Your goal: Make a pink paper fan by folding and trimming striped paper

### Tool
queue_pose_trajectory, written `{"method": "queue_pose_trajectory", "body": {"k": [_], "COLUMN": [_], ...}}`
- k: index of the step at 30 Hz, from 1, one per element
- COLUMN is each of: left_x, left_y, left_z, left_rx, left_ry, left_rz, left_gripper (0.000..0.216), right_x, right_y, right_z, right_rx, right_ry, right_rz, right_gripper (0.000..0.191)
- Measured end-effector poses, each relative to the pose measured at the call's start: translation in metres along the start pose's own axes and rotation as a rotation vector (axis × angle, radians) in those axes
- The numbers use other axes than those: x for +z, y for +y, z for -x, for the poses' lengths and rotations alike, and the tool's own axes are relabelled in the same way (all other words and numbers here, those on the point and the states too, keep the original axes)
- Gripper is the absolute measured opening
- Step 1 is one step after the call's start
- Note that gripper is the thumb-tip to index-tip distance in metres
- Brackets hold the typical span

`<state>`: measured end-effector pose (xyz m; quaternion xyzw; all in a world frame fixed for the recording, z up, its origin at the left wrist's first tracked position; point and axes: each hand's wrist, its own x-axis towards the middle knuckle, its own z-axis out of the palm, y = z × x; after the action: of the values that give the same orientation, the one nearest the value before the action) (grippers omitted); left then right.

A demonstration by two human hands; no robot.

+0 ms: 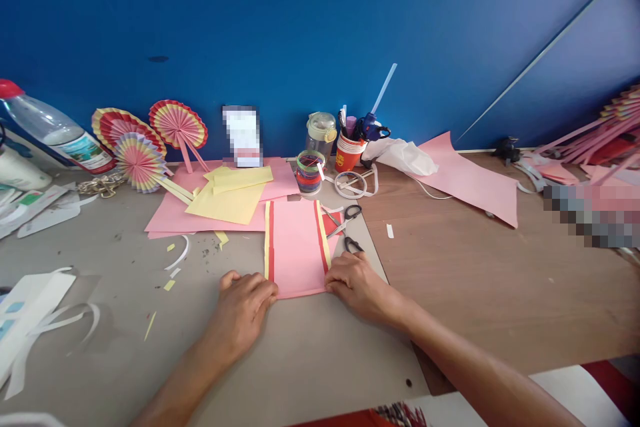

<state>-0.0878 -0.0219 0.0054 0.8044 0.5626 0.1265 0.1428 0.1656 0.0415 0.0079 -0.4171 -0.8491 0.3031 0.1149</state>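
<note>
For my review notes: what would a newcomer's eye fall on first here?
Probably the pleated paper fans in red, pink and yellow, standing before the blue wall on the left. Then perhaps the pink sheet at centre, edged with red and yellow strips, its near corners held by the left hand and right hand.

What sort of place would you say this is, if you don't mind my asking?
Probably a paper-craft workspace: pleated fans stand against the blue wall, with scissors and yellow paper on the table.
</note>
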Motion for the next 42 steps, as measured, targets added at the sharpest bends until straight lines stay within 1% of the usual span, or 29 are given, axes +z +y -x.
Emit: {"method": "queue_pose_trajectory", "body": {"k": [3, 6, 12, 19, 24, 27, 31, 38, 42], "left_x": [0.0, 0.0, 0.0, -0.001, -0.003, -0.004, -0.004, -0.006, -0.008], "left_y": [0.0, 0.002, 0.007, 0.009, 0.009, 0.009, 0.009, 0.011, 0.012], "left_z": [0.001, 0.001, 0.0, -0.003, -0.005, -0.005, -0.003, -0.004, -0.005], "left_rx": [0.007, 0.005, -0.004, -0.032, -0.103, -0.134, -0.143, -0.188, -0.19], "left_ry": [-0.005, 0.005, 0.035, 0.039, -0.004, -0.037, -0.047, -0.087, -0.113], "left_rz": [-0.009, -0.021, -0.062, -0.061, -0.034, -0.019, -0.009, -0.049, -0.074], "left_gripper": [0.029, 0.029, 0.029, 0.028, 0.022, 0.022, 0.027, 0.026, 0.026], "right_x": [-0.003, -0.003, 0.002, 0.002, 0.003, 0.003, 0.001, -0.004, -0.003], "right_y": [-0.003, -0.004, -0.002, -0.007, -0.008, -0.007, -0.008, -0.012, -0.012], "right_z": [0.0, 0.0, 0.001, 0.001, 0.0, -0.001, -0.003, -0.007, -0.007], "right_rx": [-0.006, -0.009, 0.012, 0.058, 0.079, 0.089, 0.105, 0.16, 0.153], "right_ry": [-0.021, -0.012, 0.026, 0.043, 0.037, 0.022, -0.001, -0.077, -0.081], "right_rz": [0.052, 0.076, 0.056, 0.036, 0.059, 0.057, 0.07, 0.091, 0.104], "right_gripper": [0.019, 0.019, 0.018, 0.017, 0.018, 0.018, 0.017, 0.016, 0.015]}}
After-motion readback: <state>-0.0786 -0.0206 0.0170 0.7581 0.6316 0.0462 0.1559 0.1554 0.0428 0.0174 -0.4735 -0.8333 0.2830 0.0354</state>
